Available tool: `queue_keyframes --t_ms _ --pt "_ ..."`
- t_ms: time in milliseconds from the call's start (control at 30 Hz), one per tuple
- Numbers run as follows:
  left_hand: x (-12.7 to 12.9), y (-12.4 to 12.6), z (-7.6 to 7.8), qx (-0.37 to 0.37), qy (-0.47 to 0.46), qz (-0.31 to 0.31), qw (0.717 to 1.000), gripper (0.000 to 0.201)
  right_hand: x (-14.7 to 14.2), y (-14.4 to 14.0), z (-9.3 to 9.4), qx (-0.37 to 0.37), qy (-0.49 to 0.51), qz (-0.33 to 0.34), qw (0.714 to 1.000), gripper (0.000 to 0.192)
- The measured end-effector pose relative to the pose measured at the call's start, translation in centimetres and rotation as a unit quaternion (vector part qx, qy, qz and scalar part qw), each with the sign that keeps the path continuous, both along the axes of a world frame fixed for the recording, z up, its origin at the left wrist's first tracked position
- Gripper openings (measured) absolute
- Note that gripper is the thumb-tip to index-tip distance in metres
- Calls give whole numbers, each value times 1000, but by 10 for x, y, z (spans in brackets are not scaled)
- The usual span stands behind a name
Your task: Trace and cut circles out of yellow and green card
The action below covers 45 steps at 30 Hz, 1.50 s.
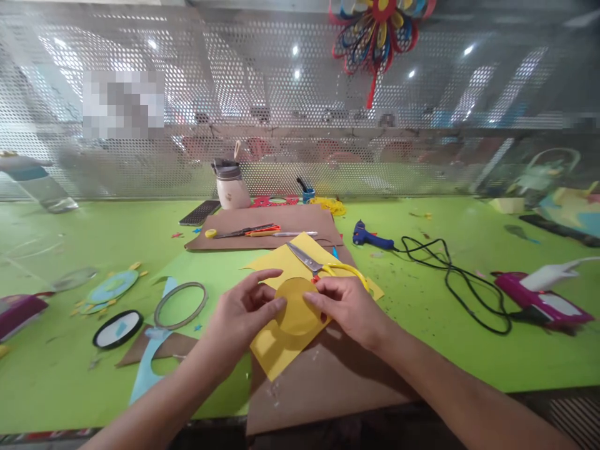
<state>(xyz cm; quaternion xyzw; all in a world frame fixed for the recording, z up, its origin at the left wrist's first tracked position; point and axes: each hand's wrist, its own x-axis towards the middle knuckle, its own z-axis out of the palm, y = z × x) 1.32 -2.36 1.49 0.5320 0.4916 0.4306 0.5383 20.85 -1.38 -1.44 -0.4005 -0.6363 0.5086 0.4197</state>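
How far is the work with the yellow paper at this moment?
A yellow circle looks already cut out. The left hand and right hand both pinch it over the yellow sheet. The scissors lie aside. The glue gun lies apart, so nothing looks glued yet.
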Motion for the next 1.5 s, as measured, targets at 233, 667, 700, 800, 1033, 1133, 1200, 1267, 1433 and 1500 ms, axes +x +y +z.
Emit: queue_keyframes --t_ms 233,667,700,800,1033,1133,1200,1267,1433,1500 --pt "8 9 -2 -117 -64 -46 990 26 -2 2 -3 -6 -2 -11 1000 29" --pt "0 14 -9 -132 -134 -21 982 19 -10 3 2 -81 18 7 997 36" --pt "-2 14 -9 -131 -143 -24 981 19 -10 3 1 -90 13 9 996 37" --pt "-3 15 -8 -142 -162 -34 976 22 -11 2 -1 -110 6 4 994 37" --pt "-2 18 -18 -143 -100 -57 983 30 -11 3 -4 -83 4 -25 996 37" --pt "-1 21 -24 -147 -66 -50 986 34 -10 4 -5 -89 15 -24 996 36" --pt "-1 21 -25 -147 -86 -51 984 35 -11 4 -5 -105 30 -15 994 34" --pt "-2 19 -22 -150 -107 -58 981 34 -13 2 -3 -123 43 -4 991 35" --pt "-2 13 -10 -156 -115 -82 978 34 -18 0 0 -147 59 4 987 38" --pt "-1 13 -11 -145 -115 -88 979 37 -18 -1 1 -151 67 0 986 38"
